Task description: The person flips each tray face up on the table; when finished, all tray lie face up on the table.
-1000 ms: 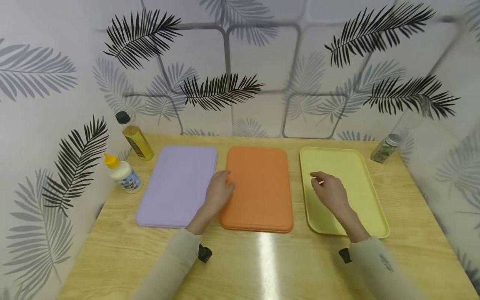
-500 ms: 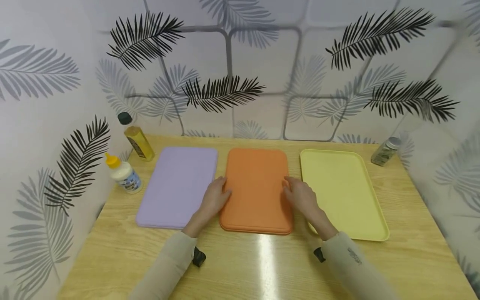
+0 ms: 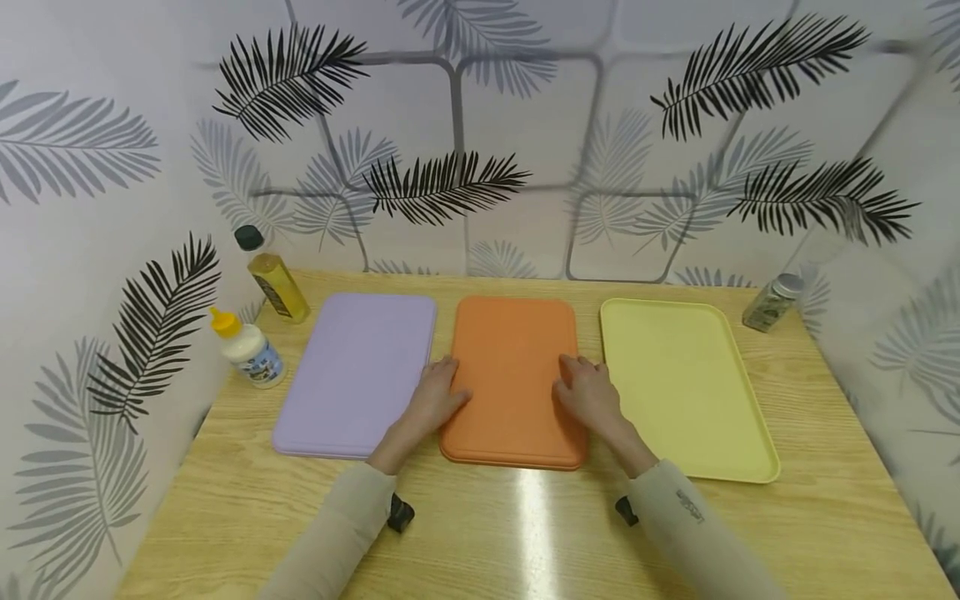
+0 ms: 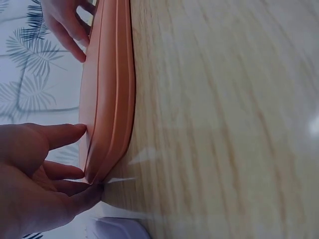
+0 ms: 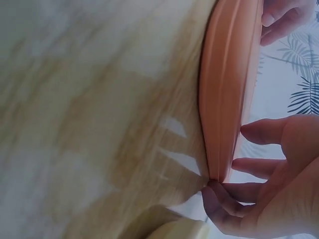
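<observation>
An orange tray [image 3: 513, 383] with a layered rim, perhaps a stack, lies flat between the two hands. My left hand [image 3: 432, 400] grips its left side, thumb on the top; in the left wrist view the fingers [image 4: 89, 198] curl round the edge near the corner. My right hand [image 3: 592, 398] holds the opposite side likewise, and in the right wrist view its fingers [image 5: 227, 201] bend under the rim while the thumb rests on top. To the left lies a purple tray [image 3: 356, 375], to the right a yellow tray [image 3: 686, 387].
A bottle of yellow liquid [image 3: 277, 287] and a white bottle with a yellow cap [image 3: 255, 354] stand at the table's left edge. At the back right is a small jar [image 3: 772, 302]. A patterned wall [image 3: 517, 229] rises behind the wooden table [image 3: 480, 533].
My right hand has moved left from above the yellow tray to the orange tray's right side and taken hold there. My left hand has shifted slightly at the left side. The trays have not moved.
</observation>
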A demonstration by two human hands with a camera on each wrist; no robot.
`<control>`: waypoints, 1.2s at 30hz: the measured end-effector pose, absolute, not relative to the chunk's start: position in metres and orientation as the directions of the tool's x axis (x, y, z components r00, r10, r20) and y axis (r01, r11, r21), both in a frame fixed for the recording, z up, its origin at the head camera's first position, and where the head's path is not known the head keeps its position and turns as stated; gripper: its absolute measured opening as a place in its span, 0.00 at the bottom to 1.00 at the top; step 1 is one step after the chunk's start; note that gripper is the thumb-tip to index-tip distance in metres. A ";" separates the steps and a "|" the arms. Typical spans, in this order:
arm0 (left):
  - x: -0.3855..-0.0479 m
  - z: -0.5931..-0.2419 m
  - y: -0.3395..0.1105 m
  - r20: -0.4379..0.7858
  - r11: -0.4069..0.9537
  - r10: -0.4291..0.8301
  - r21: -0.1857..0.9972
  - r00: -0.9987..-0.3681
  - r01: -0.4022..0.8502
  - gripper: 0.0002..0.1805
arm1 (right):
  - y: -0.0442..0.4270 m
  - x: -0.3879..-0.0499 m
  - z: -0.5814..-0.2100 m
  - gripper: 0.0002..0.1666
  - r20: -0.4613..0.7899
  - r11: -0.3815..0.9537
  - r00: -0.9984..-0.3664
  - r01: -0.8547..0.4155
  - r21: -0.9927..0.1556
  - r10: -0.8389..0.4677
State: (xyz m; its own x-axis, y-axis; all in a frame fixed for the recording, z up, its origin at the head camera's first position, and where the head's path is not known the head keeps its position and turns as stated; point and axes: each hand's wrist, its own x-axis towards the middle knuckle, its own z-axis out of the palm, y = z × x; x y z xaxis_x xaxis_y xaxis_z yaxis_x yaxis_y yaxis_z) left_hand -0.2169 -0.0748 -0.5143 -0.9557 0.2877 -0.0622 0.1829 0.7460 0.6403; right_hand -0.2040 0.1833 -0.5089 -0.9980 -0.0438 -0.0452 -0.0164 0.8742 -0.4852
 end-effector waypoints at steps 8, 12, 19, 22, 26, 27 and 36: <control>-0.218 -0.515 -0.072 -0.055 0.757 0.282 0.627 -0.958 0.187 0.32 | 0.185 -0.199 -0.513 0.30 -0.048 0.862 -0.998 -0.014 -0.506 -0.044; -0.220 -0.518 -0.075 -0.049 0.736 0.281 0.651 -0.959 0.183 0.33 | 0.184 -0.199 -0.515 0.31 -0.050 0.856 -0.998 -0.016 -0.516 -0.049; -0.221 -0.520 -0.078 -0.031 0.715 0.287 0.672 -0.957 0.193 0.35 | 0.184 -0.198 -0.519 0.32 -0.027 0.809 -0.999 -0.019 -0.588 -0.043; -0.218 -0.519 -0.077 -0.037 0.716 0.293 0.671 -0.955 0.193 0.37 | 0.184 -0.197 -0.520 0.33 -0.034 0.786 -0.999 -0.008 -0.618 -0.036; -0.217 -0.519 -0.077 -0.046 0.733 0.279 0.655 -0.959 0.182 0.37 | 0.184 -0.196 -0.520 0.34 -0.045 0.765 -0.998 -0.010 -0.644 -0.050; -0.216 -0.519 -0.077 -0.050 0.736 0.276 0.653 -0.960 0.178 0.37 | 0.184 -0.196 -0.520 0.35 -0.049 0.761 -0.997 -0.010 -0.649 -0.055; -0.218 -0.518 -0.076 -0.043 0.733 0.280 0.654 -0.959 0.184 0.37 | 0.193 -0.196 -0.521 0.35 -0.086 0.692 -0.991 -0.007 -0.722 -0.100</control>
State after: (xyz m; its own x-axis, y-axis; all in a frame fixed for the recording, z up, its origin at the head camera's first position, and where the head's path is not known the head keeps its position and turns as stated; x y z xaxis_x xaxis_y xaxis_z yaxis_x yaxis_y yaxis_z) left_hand -0.2176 -0.0759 -0.5182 -0.9591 0.2797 -0.0434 0.1842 0.7333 0.6545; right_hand -0.1956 0.1934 -0.5207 -0.9913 -0.0997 -0.0859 -0.0071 0.6922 -0.7217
